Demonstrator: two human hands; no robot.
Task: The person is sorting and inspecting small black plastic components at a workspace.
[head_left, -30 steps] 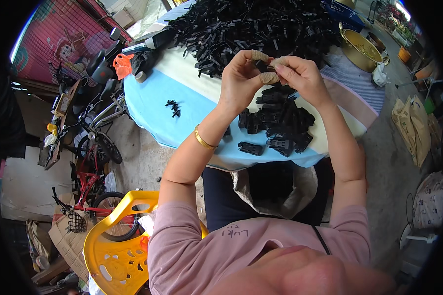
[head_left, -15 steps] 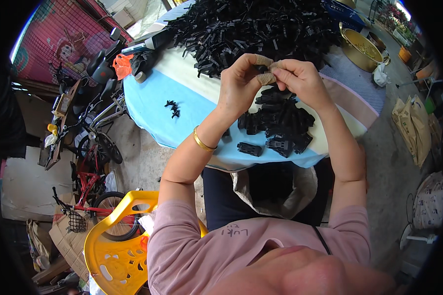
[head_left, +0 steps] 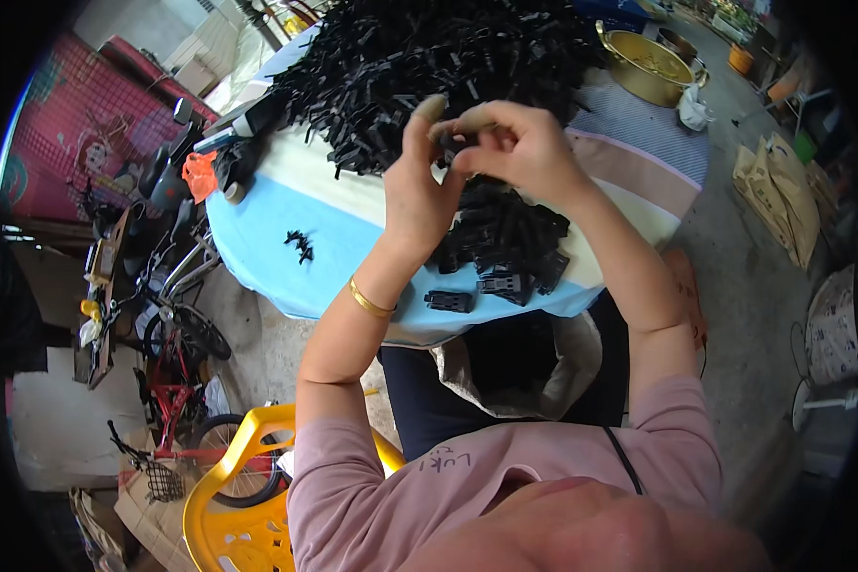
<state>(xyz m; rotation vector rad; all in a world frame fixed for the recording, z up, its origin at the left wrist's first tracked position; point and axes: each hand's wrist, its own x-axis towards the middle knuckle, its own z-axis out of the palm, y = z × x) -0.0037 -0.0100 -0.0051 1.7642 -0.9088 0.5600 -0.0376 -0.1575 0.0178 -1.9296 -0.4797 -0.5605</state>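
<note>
My left hand (head_left: pixel 418 186) and my right hand (head_left: pixel 529 151) meet above the table, fingertips close together and slightly blurred. A small black plastic part (head_left: pixel 462 141) shows darkly between them, pinched by both hands; its exact shape is hidden. Tan wraps cover some fingertips of my left hand. Below my hands lies a small heap of black plastic pieces (head_left: pixel 510 234), made of blocky clips. One single black clip (head_left: pixel 448 301) rests at the table's near edge. Beyond my hands spreads a large pile of loose black parts (head_left: pixel 419 67).
A blue and cream cloth (head_left: pixel 257 214) covers the round table. Several tiny black bits (head_left: pixel 300 245) lie on its left. A golden basin (head_left: pixel 646 67) stands at the far right. An open sack (head_left: pixel 582 367) sits at my lap. A yellow chair (head_left: pixel 248 496) and bicycles are on the left.
The view has shifted, so the table appears farther left. My hands have changed their grip: my left fingers point more upward, and my right fingers reach over toward them.
</note>
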